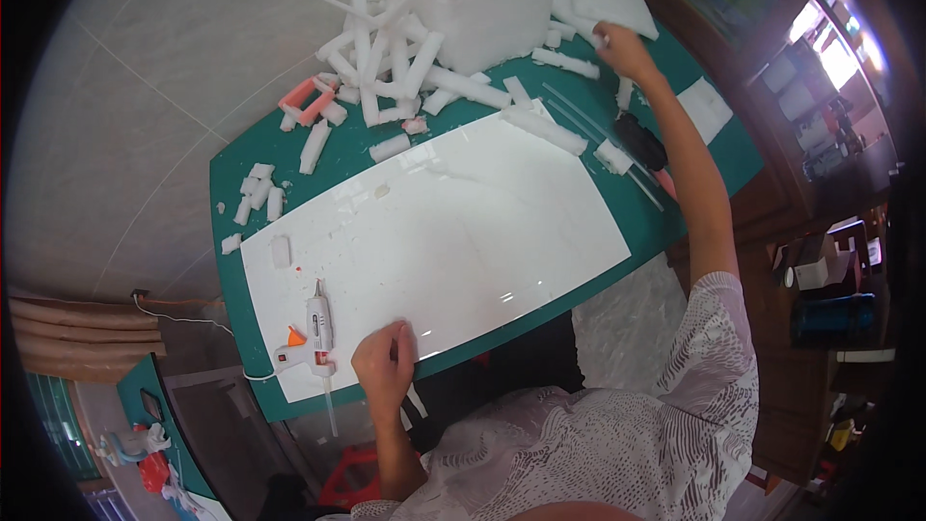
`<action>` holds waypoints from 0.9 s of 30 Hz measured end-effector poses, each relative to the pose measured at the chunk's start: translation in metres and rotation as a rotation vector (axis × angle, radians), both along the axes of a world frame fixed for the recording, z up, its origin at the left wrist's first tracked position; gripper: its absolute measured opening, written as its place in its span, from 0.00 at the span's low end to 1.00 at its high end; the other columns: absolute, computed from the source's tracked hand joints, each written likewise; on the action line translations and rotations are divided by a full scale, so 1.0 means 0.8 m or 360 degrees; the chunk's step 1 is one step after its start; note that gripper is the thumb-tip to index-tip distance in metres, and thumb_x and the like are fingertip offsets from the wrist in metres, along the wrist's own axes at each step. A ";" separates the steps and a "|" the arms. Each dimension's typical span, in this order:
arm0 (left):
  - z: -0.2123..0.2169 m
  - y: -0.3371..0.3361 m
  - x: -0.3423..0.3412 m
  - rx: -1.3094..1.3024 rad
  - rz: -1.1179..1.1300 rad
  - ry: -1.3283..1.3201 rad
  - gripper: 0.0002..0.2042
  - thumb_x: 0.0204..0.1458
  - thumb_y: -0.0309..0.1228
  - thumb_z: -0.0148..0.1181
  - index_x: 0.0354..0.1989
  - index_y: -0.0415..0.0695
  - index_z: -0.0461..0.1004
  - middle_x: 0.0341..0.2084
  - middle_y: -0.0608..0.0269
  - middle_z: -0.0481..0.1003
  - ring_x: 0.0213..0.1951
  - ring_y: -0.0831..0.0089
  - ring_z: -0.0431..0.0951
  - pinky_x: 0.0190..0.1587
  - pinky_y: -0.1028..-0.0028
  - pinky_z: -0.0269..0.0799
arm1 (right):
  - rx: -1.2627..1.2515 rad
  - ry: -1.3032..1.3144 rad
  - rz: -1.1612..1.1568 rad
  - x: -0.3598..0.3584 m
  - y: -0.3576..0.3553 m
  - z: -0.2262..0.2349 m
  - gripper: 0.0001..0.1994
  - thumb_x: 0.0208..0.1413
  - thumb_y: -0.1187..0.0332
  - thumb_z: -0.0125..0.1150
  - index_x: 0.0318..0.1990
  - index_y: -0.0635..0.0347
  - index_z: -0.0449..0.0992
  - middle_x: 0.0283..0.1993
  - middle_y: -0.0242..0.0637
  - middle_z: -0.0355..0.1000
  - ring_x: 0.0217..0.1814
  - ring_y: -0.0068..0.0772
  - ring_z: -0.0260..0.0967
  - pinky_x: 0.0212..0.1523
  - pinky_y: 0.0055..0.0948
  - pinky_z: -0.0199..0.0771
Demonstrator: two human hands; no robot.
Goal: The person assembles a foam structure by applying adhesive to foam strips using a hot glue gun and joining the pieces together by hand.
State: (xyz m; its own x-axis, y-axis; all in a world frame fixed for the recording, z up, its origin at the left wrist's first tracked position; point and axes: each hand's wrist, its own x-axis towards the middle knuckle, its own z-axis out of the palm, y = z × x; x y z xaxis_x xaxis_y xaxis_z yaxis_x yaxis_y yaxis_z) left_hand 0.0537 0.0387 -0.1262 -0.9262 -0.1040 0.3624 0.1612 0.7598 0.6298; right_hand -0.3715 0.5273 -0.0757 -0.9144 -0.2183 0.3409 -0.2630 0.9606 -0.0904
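Note:
My right hand (627, 53) reaches to the far right of the table, fingers pinched on a small white foam piece (600, 40). Close by lie white foam slabs (617, 6) and a foam strip (565, 63). At the near edge of the glossy white board (463, 222), my left hand (384, 363) rests in a loose fist, with nothing seen in it. Left of it, a white glue gun (318, 328) lies on the board, nozzle pointing away, a clear glue stick (332, 413) protruding from its back.
A large white foam box (473, 5) stands at the back beside a heap of foam frames (371, 48) and a pink frame (306, 99). Foam blocks (256, 188) lie far left. Clear rods (588, 130) and a black-handled tool (640, 141) lie under my right arm.

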 end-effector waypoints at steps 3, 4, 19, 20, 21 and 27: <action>0.002 -0.001 0.001 -0.0057 0.0034 -0.0017 0.03 0.54 0.24 0.64 0.34 0.38 0.80 0.18 0.56 0.75 0.18 0.64 0.74 0.24 0.67 0.68 | -0.0721 0.0178 -0.0045 0.017 0.002 0.061 0.17 0.53 0.68 0.65 0.51 0.59 0.78 0.47 0.40 0.79 0.46 0.38 0.80 0.49 0.32 0.78; 0.001 -0.002 0.001 -0.0083 0.0048 0.0002 0.03 0.54 0.24 0.64 0.34 0.38 0.80 0.18 0.56 0.75 0.18 0.64 0.74 0.24 0.67 0.67 | -0.1069 0.0250 -0.0062 0.020 0.004 0.070 0.19 0.53 0.67 0.67 0.52 0.60 0.78 0.50 0.41 0.78 0.46 0.35 0.80 0.51 0.29 0.78; -0.005 0.002 0.002 -0.0022 0.0069 0.0011 0.03 0.54 0.25 0.65 0.34 0.38 0.80 0.16 0.58 0.73 0.17 0.66 0.72 0.23 0.67 0.66 | -0.2336 0.0005 0.0147 0.045 0.036 0.061 0.19 0.60 0.74 0.58 0.59 0.69 0.72 0.53 0.41 0.70 0.50 0.34 0.75 0.52 0.28 0.80; -0.005 0.001 0.002 -0.0017 0.0070 0.0009 0.03 0.54 0.25 0.65 0.34 0.38 0.80 0.16 0.58 0.73 0.17 0.66 0.72 0.23 0.67 0.66 | -0.2440 -0.0076 0.0171 0.046 0.037 0.060 0.18 0.61 0.73 0.57 0.59 0.69 0.72 0.53 0.40 0.69 0.51 0.35 0.76 0.50 0.27 0.80; -0.005 0.000 0.002 -0.0028 0.0071 0.0014 0.03 0.54 0.25 0.65 0.34 0.38 0.80 0.16 0.58 0.73 0.17 0.65 0.72 0.23 0.67 0.66 | -0.2439 -0.0085 0.0176 0.051 0.029 0.063 0.18 0.61 0.73 0.57 0.59 0.69 0.72 0.53 0.40 0.69 0.51 0.35 0.76 0.50 0.27 0.80; -0.005 0.000 0.001 -0.0046 0.0052 0.0021 0.03 0.54 0.25 0.65 0.34 0.39 0.80 0.16 0.58 0.72 0.17 0.65 0.72 0.24 0.67 0.66 | -0.2492 -0.0216 0.0177 0.069 0.021 0.078 0.18 0.65 0.68 0.57 0.59 0.66 0.72 0.58 0.37 0.70 0.56 0.36 0.76 0.42 0.22 0.77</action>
